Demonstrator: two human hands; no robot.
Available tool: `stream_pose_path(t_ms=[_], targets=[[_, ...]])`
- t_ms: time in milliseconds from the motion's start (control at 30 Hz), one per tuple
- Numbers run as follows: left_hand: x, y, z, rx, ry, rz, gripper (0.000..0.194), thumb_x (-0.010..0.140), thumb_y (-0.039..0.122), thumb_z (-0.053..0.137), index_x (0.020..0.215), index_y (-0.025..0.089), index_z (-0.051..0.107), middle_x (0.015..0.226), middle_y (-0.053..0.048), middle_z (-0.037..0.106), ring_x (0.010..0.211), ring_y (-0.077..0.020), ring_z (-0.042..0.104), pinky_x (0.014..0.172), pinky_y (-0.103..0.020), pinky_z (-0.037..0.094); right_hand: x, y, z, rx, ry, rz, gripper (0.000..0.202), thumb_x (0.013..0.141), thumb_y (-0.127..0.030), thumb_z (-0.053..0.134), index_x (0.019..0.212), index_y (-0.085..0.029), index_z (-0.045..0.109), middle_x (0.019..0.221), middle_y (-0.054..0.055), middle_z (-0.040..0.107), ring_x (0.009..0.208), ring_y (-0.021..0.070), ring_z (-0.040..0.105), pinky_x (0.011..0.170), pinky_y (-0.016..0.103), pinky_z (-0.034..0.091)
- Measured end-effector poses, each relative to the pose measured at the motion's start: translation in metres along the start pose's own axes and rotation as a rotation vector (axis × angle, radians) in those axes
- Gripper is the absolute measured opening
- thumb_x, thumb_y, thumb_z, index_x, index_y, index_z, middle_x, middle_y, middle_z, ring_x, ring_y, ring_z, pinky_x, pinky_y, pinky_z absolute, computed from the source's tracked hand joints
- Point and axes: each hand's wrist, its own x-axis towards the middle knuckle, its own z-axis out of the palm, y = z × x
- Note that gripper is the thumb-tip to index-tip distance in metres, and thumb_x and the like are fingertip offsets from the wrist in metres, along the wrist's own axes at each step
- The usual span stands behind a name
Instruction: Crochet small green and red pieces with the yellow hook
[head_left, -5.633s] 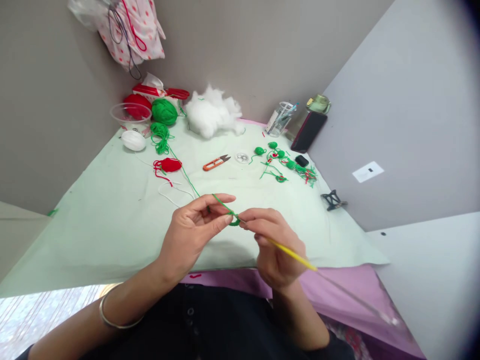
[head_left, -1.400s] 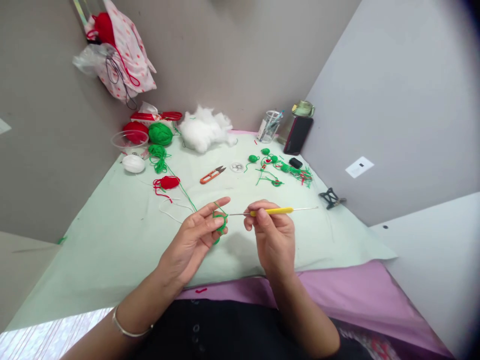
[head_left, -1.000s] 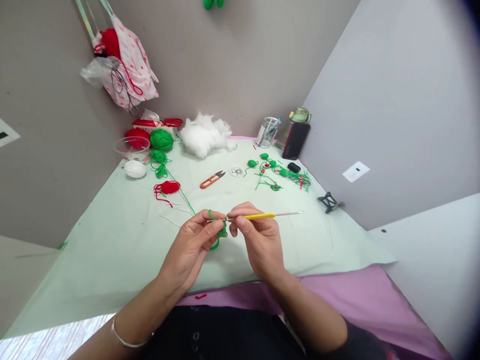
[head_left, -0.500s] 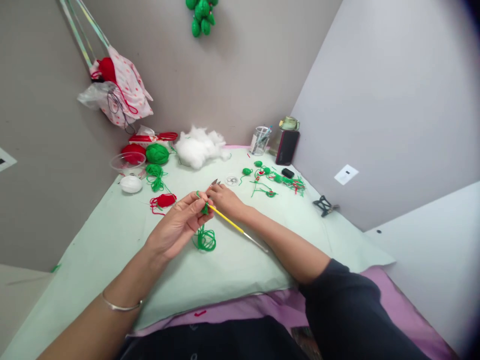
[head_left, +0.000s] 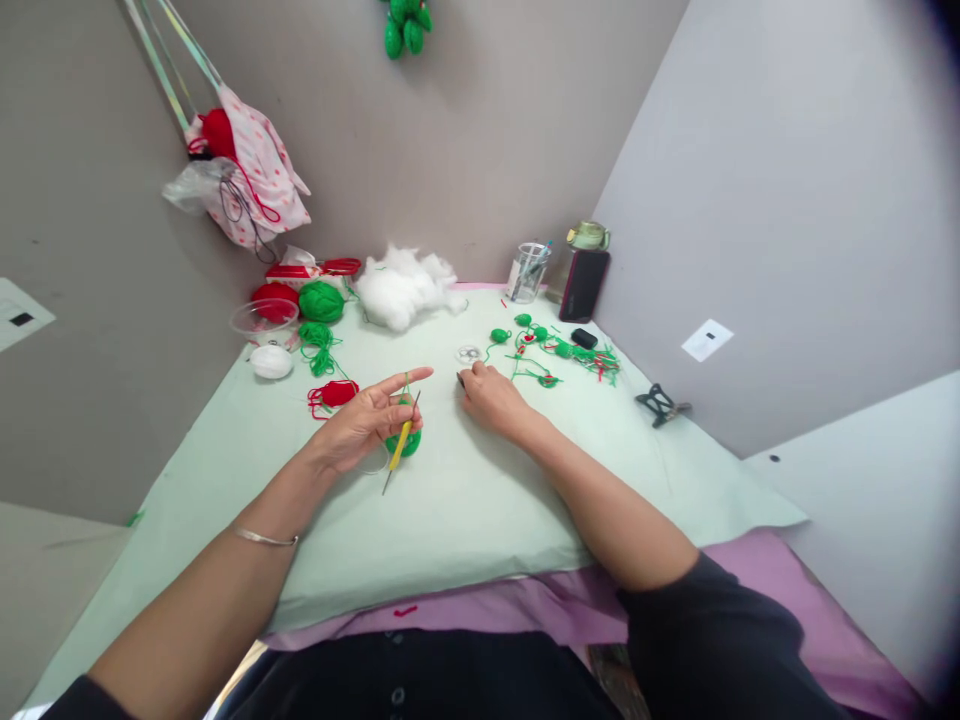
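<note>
My left hand (head_left: pixel 364 422) is closed around a crochet hook with a yellow handle (head_left: pixel 400 447), its index finger stretched out to the right. The hook slants, one metal end up and the other down. Green yarn (head_left: pixel 412 443) hangs at those fingers, with a strand looped over the index finger. My right hand (head_left: pixel 493 398) rests low over the table, fingers curled round thread snips (head_left: pixel 460 380), of which only a dark tip shows. Just beyond it sits a small clear round dish (head_left: pixel 469 354).
Small green crocheted pieces (head_left: pixel 540 333) with loose yarn ends lie to the right. White stuffing (head_left: pixel 405 288), a green yarn ball (head_left: pixel 322 300) and a red yarn bundle (head_left: pixel 334 393) lie left. A clear cup (head_left: pixel 527 273) and a phone (head_left: pixel 585 286) stand at the back.
My hands have moved apart; the right one went right with the snips and lowered to the table. In my left hand the hook has swung from pointing right to a steep slant.
</note>
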Motion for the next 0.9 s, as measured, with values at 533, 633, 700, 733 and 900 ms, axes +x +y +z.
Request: stream_pose_path(t_ms=[533, 633, 700, 733, 900], targets=[[0.006, -0.006, -0.007, -0.132, 0.12, 0.015, 0.054, 0.085, 0.01, 0.079, 0.137, 0.014, 0.067, 0.079, -0.002, 0.074, 0.071, -0.0118, 0.07, 0.067, -0.019, 0.056, 0.006, 0.025, -0.012, 0.2, 0.2, -0.121, 0.041, 0.111, -0.023, 0.024, 0.135, -0.015, 0.057, 0.098, 0.005, 0.076, 0.08, 0.0138, 0.069, 0.077, 0.024, 0.048], [0.008, -0.009, -0.008, -0.143, 0.111, -0.002, 0.051, 0.085, 0.012, 0.08, 0.134, 0.011, 0.068, 0.08, -0.003, 0.074, 0.071, -0.0113, 0.07, 0.068, -0.019, 0.057, -0.004, 0.009, -0.015, 0.202, 0.266, -0.22, 0.036, 0.11, -0.038, 0.039, 0.133, -0.018, 0.058, 0.104, 0.005, 0.076, 0.085, 0.0145, 0.069, 0.076, 0.024, 0.046], [0.009, -0.011, -0.008, -0.143, 0.101, -0.016, 0.05, 0.085, 0.013, 0.081, 0.133, 0.01, 0.068, 0.08, -0.003, 0.075, 0.07, -0.0116, 0.071, 0.068, -0.02, 0.058, -0.009, -0.001, -0.013, 0.172, 0.303, -0.274, 0.032, 0.107, -0.039, 0.051, 0.129, -0.018, 0.061, 0.107, 0.006, 0.075, 0.088, 0.0163, 0.068, 0.075, 0.025, 0.043], [0.01, -0.012, -0.008, -0.141, 0.097, -0.024, 0.049, 0.084, 0.013, 0.081, 0.132, 0.01, 0.069, 0.08, -0.003, 0.075, 0.07, -0.0119, 0.071, 0.068, -0.02, 0.059, -0.011, -0.005, -0.011, 0.15, 0.318, -0.298, 0.029, 0.105, -0.038, 0.054, 0.126, -0.019, 0.062, 0.107, 0.007, 0.075, 0.089, 0.0175, 0.067, 0.073, 0.027, 0.042], [0.014, -0.018, -0.007, -0.126, 0.082, -0.041, 0.046, 0.08, 0.012, 0.085, 0.124, 0.01, 0.072, 0.076, -0.004, 0.075, 0.065, -0.0121, 0.071, 0.062, -0.019, 0.058, -0.016, -0.016, -0.006, 0.049, 0.384, -0.375, 0.025, 0.107, -0.034, 0.05, 0.111, -0.017, 0.068, 0.099, 0.011, 0.074, 0.091, 0.0221, 0.063, 0.071, 0.032, 0.035]])
